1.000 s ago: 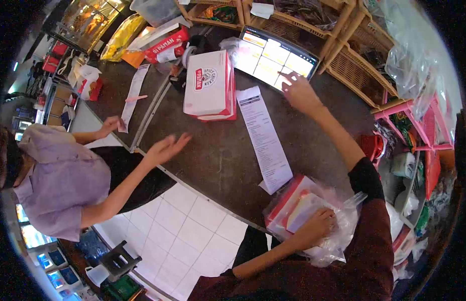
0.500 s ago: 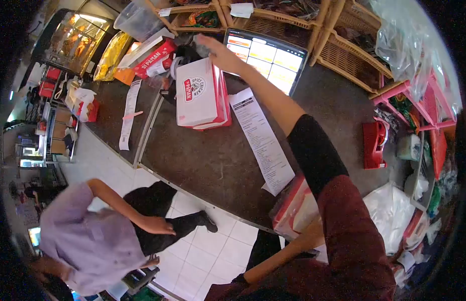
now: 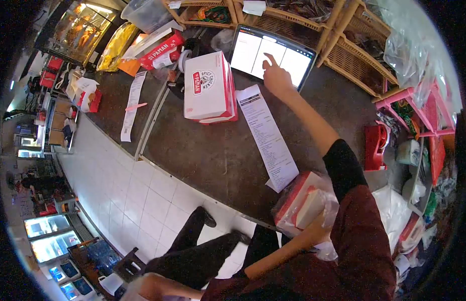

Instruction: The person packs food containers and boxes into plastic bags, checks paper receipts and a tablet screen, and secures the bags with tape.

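Note:
My right hand (image 3: 278, 78) is over the lit tablet (image 3: 253, 50), index finger stretched out at the screen and nothing held. Low on the counter, my left hand (image 3: 319, 232) grips a clear plastic bag (image 3: 329, 203); its fingers are partly hidden by the plastic. Red-and-white boxes (image 3: 299, 200) show inside that bag. Left of the tablet stands a white-and-red chicken box (image 3: 207, 98) with a round printed logo. Between the box and the bag lies a long printed receipt (image 3: 267, 140).
Wicker shelves (image 3: 358, 65) line the back. A red tape dispenser (image 3: 375, 148) and pink rack (image 3: 418, 110) are at right. Another receipt (image 3: 130, 113) lies to the left. A co-worker's dark-trousered legs (image 3: 198, 251) are beside me at the counter's near edge.
My right hand has moved right and down, from beyond the chicken box to the tablet. The screen shows a different page. The co-worker has come closer to me.

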Demonstrator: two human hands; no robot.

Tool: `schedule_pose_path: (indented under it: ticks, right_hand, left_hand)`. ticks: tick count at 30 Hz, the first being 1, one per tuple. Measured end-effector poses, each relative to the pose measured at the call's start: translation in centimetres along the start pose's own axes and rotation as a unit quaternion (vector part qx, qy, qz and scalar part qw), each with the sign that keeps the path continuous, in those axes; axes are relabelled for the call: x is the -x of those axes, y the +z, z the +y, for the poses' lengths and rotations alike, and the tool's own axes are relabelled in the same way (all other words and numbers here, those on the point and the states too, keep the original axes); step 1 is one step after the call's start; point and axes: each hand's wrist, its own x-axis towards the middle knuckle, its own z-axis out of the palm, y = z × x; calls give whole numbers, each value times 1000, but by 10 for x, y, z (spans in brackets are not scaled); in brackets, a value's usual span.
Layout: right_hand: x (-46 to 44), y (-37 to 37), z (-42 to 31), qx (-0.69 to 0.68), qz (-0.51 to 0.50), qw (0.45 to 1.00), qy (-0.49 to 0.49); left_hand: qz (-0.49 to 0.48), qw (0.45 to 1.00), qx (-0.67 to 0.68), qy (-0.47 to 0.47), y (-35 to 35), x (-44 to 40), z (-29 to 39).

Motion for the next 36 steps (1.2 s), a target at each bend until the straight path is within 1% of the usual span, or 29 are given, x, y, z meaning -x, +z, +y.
schedule_pose_path:
  ticks: [2, 4, 5, 7, 8, 10, 11, 12, 14, 18, 20, 22, 23, 25, 28, 29, 30, 33, 35, 36]
  right_hand:
    - [-2, -2, 3, -2, 17, 1000, -14]
    - [-3, 2, -1, 61, 22, 998, -12]
    - [-1, 5, -3, 62, 21, 998, -11]
    - [5, 13, -9, 61, 38, 994, -85]
    - [7, 18, -9, 61, 38, 994, -85]
    - [9, 29, -11, 65, -19, 993, -99]
    - [5, 29, -11, 65, -25, 996, -53]
    - [5, 27, -7, 64, -26, 996, -55]
    - [3, 18, -2, 39, 66, 997, 4]
    - [-4, 13, 2, 28, 96, 995, 18]
    - [-2, 11, 3, 12, 102, 995, 1]
    - [0, 9, 1, -11, 92, 995, -36]
    - [1, 14, 0, -12, 93, 995, -37]
    - [6, 31, -4, 10, 11, 988, -156]
    - [3, 55, -4, 31, 8, 985, -168]
    - [4, 56, -4, 61, 8, 983, -175]
    - [4, 56, -3, 60, 9, 983, -173]
    - [7, 51, -2, 60, 5, 984, -166]
    - [10, 41, -3, 26, -12, 978, -207]
    - [15, 33, -2, 28, -11, 979, -203]
  left_hand:
    - [-16, 1000, -14, -7, 1, 2, -1]
    - [-23, 1000, -20, -5, -1, 3, -3]
    - [-27, 999, -22, -8, -2, 4, -3]
    - [-30, 999, -25, -11, -1, 3, -3]
    - [-33, 999, -26, -13, -1, 3, -2]
    - [-40, 999, -32, -17, -3, 3, -1]
    - [-42, 998, -37, -18, -7, 4, 0]
    - [-45, 998, -39, -19, -6, 4, 1]
    - [-50, 998, -41, -20, -7, 6, 3]
    - [-50, 997, -46, -28, -9, 4, 1]
    - [-45, 997, -47, -30, -12, 2, 2]
    - [-42, 997, -48, -32, -14, -1, 2]
    - [-42, 997, -49, -31, -14, -1, 4]
    - [-45, 997, -53, -34, -15, -2, 5]
    - [-59, 996, -59, -41, -17, 0, 7]
    - [-65, 995, -62, -44, -18, 0, 7]
    - [-71, 994, -65, -47, -19, 1, 9]
    - [-89, 992, -71, -56, -19, 3, 10]
    - [-98, 990, -75, -66, -23, 2, 12]
    - [-103, 989, -75, -74, -25, 2, 14]
